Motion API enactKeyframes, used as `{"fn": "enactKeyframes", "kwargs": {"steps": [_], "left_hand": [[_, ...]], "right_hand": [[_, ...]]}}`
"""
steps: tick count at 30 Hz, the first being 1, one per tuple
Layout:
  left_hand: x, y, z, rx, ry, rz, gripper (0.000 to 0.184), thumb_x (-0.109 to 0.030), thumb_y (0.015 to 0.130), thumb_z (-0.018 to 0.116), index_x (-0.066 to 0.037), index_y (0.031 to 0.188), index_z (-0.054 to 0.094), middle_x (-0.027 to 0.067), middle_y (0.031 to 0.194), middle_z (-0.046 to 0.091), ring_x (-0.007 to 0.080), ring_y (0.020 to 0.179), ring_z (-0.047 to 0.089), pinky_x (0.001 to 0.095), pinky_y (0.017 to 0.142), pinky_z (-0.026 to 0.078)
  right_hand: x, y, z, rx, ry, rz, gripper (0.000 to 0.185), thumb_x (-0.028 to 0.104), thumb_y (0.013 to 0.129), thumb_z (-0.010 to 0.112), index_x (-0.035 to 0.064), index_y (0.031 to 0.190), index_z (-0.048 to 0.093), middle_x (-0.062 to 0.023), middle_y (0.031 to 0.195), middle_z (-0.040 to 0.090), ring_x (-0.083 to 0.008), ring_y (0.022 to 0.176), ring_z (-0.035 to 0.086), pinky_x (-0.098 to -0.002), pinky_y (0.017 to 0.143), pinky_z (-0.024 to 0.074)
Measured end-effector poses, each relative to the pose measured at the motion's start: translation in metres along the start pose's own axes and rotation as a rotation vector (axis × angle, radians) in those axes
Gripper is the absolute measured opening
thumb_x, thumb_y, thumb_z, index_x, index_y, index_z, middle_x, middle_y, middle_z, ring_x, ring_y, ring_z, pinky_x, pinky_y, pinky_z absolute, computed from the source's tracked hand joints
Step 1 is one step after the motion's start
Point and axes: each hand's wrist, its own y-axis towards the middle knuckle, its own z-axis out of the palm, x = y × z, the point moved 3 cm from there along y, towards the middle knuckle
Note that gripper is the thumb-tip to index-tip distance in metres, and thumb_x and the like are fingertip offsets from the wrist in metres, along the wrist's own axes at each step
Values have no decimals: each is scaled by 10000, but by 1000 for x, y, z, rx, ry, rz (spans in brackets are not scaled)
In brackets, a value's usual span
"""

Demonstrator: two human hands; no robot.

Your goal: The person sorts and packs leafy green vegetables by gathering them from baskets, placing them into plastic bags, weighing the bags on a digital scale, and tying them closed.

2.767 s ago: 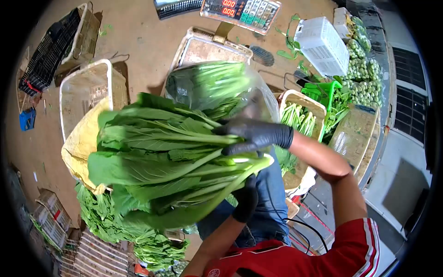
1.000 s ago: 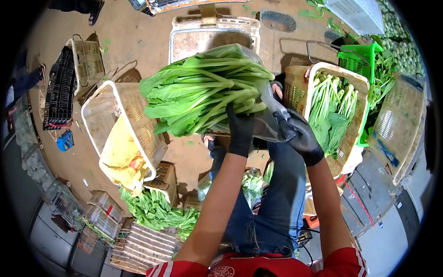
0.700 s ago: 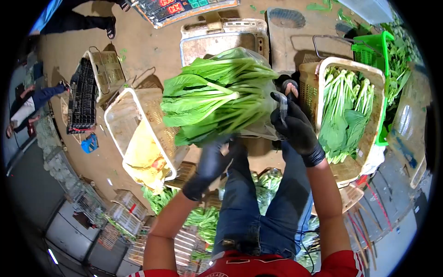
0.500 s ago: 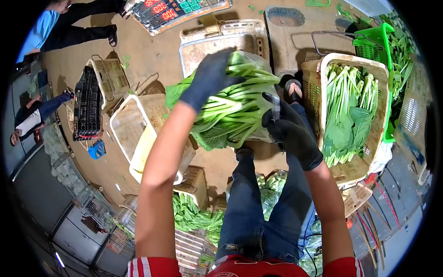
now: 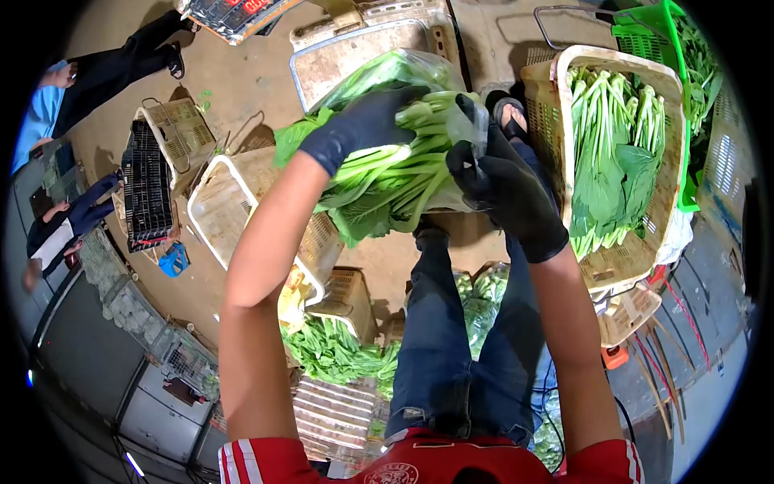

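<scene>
A big bunch of leafy greens, stems to the right and leaves to the left, lies partly inside a clear plastic bag in front of me. My left hand, in a black glove, reaches over the greens, its fingers curled round the pale stems near the upper middle. At the bag's right edge, my right hand, also gloved in black, pinches the clear plastic by the stem ends. Some of its fingertips are hidden behind the plastic.
Behind the greens is a scale platform, its display at the top. A crate of greens stands right, beside a green basket. Left are a pale crate and a black crate. Two people are at far left.
My left hand has gone from below the bunch to over its top and now rests lower on the stems. My right hand stays at the bag's edge. The view has shifted.
</scene>
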Motion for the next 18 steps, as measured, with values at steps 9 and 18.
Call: {"fn": "enactKeyframes", "kwargs": {"steps": [9,18], "left_hand": [[-26,-70,-37,-343,15,45,315,-218,651,693,-80,923,616,102,1037,585,283,954,533,371,841,422],[4,-54,58,-998,-825,-197,226,-202,650,651,-62,819,598,132,811,582,329,806,553,404,714,438]], "right_hand": [[6,-11,-19,-185,-51,-48,558,75,815,529,93,1327,310,-28,903,493,-85,704,443,-181,537,366],[-16,-6,119,195,-904,69,784,29,700,588,7,1382,203,13,771,406,-63,650,363,-182,565,297]]}}
